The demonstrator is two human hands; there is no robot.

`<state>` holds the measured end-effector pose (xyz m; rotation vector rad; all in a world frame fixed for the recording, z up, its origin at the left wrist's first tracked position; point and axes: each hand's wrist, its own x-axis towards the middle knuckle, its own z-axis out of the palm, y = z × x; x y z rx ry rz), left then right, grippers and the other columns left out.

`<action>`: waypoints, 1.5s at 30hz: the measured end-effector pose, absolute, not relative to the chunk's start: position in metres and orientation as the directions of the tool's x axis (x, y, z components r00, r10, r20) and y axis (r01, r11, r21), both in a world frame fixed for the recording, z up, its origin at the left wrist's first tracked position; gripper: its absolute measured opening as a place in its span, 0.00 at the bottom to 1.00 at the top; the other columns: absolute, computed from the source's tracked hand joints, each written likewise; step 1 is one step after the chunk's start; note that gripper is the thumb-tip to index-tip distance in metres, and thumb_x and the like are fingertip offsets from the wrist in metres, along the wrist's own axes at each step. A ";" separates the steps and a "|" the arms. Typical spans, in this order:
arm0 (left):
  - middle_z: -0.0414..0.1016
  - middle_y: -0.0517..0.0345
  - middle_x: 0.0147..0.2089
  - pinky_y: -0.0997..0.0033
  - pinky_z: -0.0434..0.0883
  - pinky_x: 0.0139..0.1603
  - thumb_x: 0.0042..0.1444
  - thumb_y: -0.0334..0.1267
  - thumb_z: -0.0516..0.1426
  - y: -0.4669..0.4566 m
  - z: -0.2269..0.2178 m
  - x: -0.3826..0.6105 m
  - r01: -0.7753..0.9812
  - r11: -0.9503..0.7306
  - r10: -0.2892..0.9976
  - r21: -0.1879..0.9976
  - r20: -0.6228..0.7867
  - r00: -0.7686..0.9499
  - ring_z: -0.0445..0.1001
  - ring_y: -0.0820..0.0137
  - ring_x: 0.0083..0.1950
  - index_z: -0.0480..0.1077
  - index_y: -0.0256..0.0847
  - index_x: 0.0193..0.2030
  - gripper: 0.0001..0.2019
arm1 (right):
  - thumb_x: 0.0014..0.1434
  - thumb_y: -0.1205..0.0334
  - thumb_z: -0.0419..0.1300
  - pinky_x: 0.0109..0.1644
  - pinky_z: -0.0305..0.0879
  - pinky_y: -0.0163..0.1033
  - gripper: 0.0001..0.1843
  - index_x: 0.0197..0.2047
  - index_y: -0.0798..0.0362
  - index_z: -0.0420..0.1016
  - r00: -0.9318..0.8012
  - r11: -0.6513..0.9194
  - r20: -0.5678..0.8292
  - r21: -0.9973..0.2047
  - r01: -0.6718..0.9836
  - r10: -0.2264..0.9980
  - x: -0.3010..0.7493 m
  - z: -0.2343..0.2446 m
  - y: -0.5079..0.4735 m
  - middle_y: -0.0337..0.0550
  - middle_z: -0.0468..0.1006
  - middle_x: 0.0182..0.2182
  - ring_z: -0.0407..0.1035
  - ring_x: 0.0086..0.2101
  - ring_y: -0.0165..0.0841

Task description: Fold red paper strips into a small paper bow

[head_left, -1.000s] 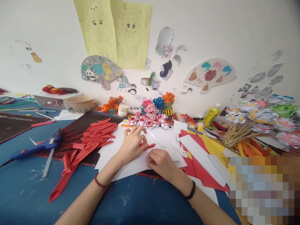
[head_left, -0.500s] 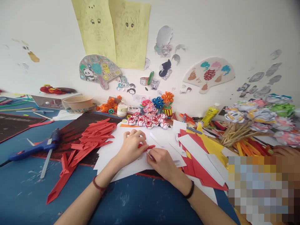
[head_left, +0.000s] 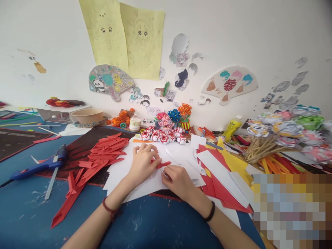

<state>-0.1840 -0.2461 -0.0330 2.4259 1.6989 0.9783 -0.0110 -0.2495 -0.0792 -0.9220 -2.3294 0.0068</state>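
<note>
Both hands are close together over a stack of white paper sheets [head_left: 118, 181]. My left hand [head_left: 145, 160] pinches a small folded red paper strip [head_left: 165, 164] between thumb and fingertips, and the strip's pointed end sticks out to the right. Just below that end, my right hand [head_left: 178, 180] is closed with curled fingers; a bit of white shows at its fingertips, too small to name. To the left of my hands lies a heap of folded red paper strips [head_left: 107, 150], several of them pointed. Red-and-white paper flowers [head_left: 164, 139] stand in a row beyond the sheets.
A blue glue gun [head_left: 55, 159] lies at left near a tan bowl [head_left: 88, 116]. Red sheets [head_left: 220, 195] and white strips are at right. Paper flowers on sticks [head_left: 261, 148] and a yellow bottle [head_left: 232, 128] are farther right. A blurred patch covers the lower right corner.
My left hand has shifted slightly left and down, and more of the red strip shows between the hands. The view has tilted a little. My right hand stays nearly in place.
</note>
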 end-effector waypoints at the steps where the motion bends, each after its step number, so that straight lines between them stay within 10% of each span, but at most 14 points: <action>1: 0.73 0.58 0.45 0.55 0.55 0.47 0.57 0.39 0.56 -0.246 -0.033 -0.184 0.840 -0.403 0.854 0.364 0.479 0.203 0.64 0.62 0.47 0.73 0.41 0.25 0.11 | 0.54 0.73 0.55 0.28 0.54 0.34 0.11 0.23 0.52 0.62 -0.557 0.755 0.554 -0.221 0.618 0.619 -0.011 -0.079 -0.250 0.35 0.65 0.20 0.59 0.22 0.28; 17: 0.73 0.56 0.44 0.64 0.64 0.43 0.57 0.45 0.56 -0.245 -0.037 -0.192 0.780 -0.428 0.875 0.457 0.425 0.231 0.70 0.63 0.44 0.70 0.43 0.40 0.10 | 0.57 0.68 0.56 0.28 0.53 0.36 0.12 0.22 0.52 0.65 -0.468 0.657 0.589 -0.146 0.740 0.659 -0.008 -0.081 -0.247 0.37 0.69 0.20 0.62 0.22 0.30; 29: 0.76 0.60 0.33 0.72 0.66 0.35 0.54 0.39 0.57 -0.246 -0.040 -0.192 0.681 -0.437 0.899 0.587 0.305 0.314 0.72 0.69 0.33 0.71 0.43 0.37 0.05 | 0.60 0.64 0.60 0.35 0.62 0.37 0.02 0.38 0.51 0.73 -0.422 0.623 0.514 -0.318 0.715 0.747 0.002 -0.076 -0.239 0.41 0.76 0.31 0.70 0.33 0.34; 45: 0.78 0.61 0.35 0.73 0.68 0.40 0.56 0.31 0.54 -0.246 -0.041 -0.186 0.505 -0.510 0.852 0.696 0.331 0.406 0.74 0.71 0.36 0.72 0.42 0.37 0.06 | 0.61 0.71 0.56 0.36 0.62 0.38 0.06 0.33 0.53 0.70 -0.505 0.683 0.507 -0.263 0.681 0.698 0.001 -0.076 -0.237 0.43 0.74 0.31 0.68 0.33 0.35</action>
